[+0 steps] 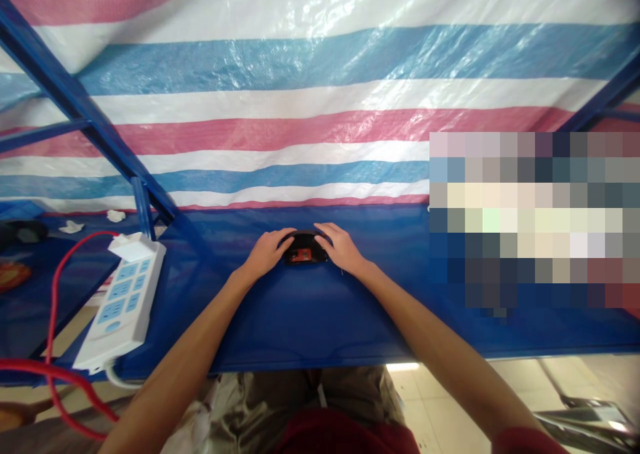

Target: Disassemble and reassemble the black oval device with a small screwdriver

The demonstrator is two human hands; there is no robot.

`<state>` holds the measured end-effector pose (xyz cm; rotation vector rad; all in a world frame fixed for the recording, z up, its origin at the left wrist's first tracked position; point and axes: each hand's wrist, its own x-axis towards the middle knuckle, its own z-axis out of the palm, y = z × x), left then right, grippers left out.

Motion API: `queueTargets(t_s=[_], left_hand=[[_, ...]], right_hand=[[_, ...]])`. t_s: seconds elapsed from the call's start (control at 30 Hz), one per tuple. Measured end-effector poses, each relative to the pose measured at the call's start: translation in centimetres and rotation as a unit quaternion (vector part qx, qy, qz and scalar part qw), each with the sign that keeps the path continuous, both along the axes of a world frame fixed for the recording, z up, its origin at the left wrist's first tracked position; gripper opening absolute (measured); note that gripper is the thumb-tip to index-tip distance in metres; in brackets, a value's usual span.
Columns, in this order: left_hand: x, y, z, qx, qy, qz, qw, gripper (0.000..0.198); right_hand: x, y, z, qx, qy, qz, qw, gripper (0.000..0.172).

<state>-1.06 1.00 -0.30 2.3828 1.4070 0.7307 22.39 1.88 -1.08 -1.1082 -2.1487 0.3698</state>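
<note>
On the blue tabletop lies a small black rounded case [302,239] with a red, board-like piece [301,255] showing at its near side. My left hand [269,251] grips its left side, the thumb along the near face and the fingers over the far edge. From the other side my right hand [341,246] holds it the same way, fingertips on top and thumb at the near face. The case's ends are partly covered by my hands. What kind of device it is cannot be made out.
To the left, a white power strip [126,294] with a plugged-in adapter [133,246] lies near red cables [53,307]. A blue metal frame [100,134] rises at the left. Striped plastic sheeting [280,121] hangs behind the blue table [310,321]. The right side is blurred out.
</note>
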Motion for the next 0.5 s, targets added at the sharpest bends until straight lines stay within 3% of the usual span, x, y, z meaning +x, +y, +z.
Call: queueTargets(t_s=[0.13,0.27,0.43,0.5], left_hand=[[0.2,0.5,-0.6,0.009,-0.02,0.056,0.998,0.035],[0.1,0.9,-1.3,0.003,-0.037,0.074,0.997,0.037],[0.1,0.4,-0.6,0.095,-0.007,0.1,0.99,0.036],[0.3,-0.2,0.2,0.126,0.011,0.059,0.99,0.033]], right_hand=[[0.7,0.4,0.7,0.004,-0.042,-0.104,0.994,0.035],[1.3,0.5,1.4,-0.048,-0.168,-0.23,0.957,0.038],[1.2,0.5,1.3,-0.114,-0.239,-0.226,0.937,0.041],[1.1,0.5,1.2,-0.113,-0.239,-0.223,0.938,0.036]])
